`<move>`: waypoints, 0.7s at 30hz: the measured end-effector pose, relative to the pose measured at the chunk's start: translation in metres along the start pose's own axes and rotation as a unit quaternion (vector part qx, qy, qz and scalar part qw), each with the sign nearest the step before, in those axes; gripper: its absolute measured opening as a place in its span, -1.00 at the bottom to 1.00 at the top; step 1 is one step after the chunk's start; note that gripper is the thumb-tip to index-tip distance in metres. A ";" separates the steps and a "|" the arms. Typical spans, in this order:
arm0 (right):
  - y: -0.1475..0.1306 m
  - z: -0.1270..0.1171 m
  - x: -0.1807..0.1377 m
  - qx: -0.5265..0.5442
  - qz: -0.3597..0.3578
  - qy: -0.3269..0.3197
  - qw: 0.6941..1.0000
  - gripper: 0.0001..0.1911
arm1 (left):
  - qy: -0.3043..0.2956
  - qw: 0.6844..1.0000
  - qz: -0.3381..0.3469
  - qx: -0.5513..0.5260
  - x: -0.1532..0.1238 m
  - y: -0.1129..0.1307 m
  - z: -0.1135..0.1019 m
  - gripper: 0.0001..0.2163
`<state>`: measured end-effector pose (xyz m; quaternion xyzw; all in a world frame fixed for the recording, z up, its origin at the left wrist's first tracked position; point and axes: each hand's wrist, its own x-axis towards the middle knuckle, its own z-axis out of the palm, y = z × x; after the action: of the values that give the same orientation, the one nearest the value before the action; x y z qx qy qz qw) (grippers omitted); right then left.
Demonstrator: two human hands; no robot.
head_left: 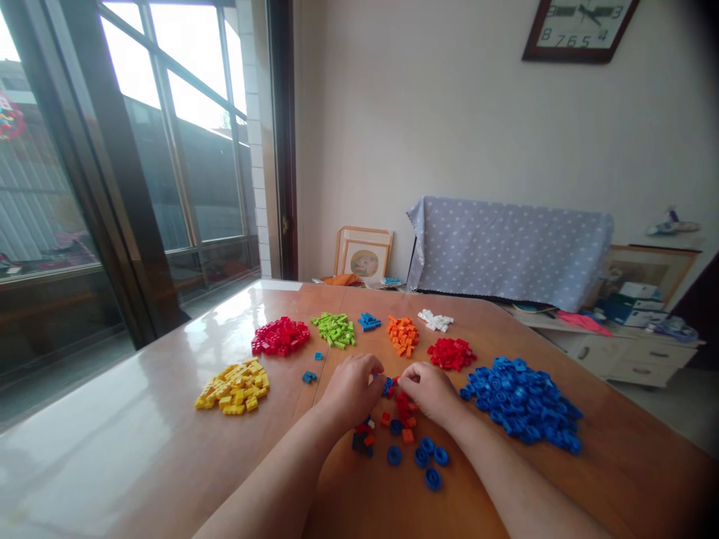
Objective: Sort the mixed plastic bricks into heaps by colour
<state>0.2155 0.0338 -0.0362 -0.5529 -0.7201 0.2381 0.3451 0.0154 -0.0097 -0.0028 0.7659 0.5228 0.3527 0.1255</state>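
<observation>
Over the middle of the table, my left hand point(355, 383) has its fingers curled in a pinch, with a blue toy piece point(387, 386) showing at the fingertips. Facing it, my right hand point(431, 389) is closed too, thumb and fingers pressed around a small red piece point(395, 381), mostly hidden. Just below the right fingers lie red bricks point(405, 408). Nearer me are an orange brick point(407, 436), dark teal pieces point(362, 443) and several round blue wheel-like pieces point(432, 479).
Sorted piles ring the hands: yellow bricks point(233, 387), dark red bricks point(281, 336), lime bricks point(335, 329), blue pieces point(369, 322), orange bricks point(403, 335), white pieces point(436, 320), red bricks point(451, 353). A large blue pile point(522, 400) lies right on the wooden table point(140, 449).
</observation>
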 end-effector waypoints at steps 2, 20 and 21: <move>-0.003 -0.004 -0.001 0.104 0.026 -0.007 0.994 -0.79 | 0.002 1.000 -0.003 -0.013 0.000 0.001 0.001 -0.89; -0.015 0.007 -0.015 0.011 -0.120 0.011 0.993 -0.86 | 0.090 0.961 -0.159 -0.208 0.016 -0.030 0.019 -0.78; -0.018 0.008 -0.018 0.000 -0.132 0.004 0.991 -0.86 | 0.093 0.958 -0.174 -0.207 0.017 -0.031 0.017 -0.77</move>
<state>0.2009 0.0122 -0.0324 -0.4539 -0.7851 0.1885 0.3768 0.0079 0.0212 -0.0258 0.5846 0.5728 0.4952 0.2914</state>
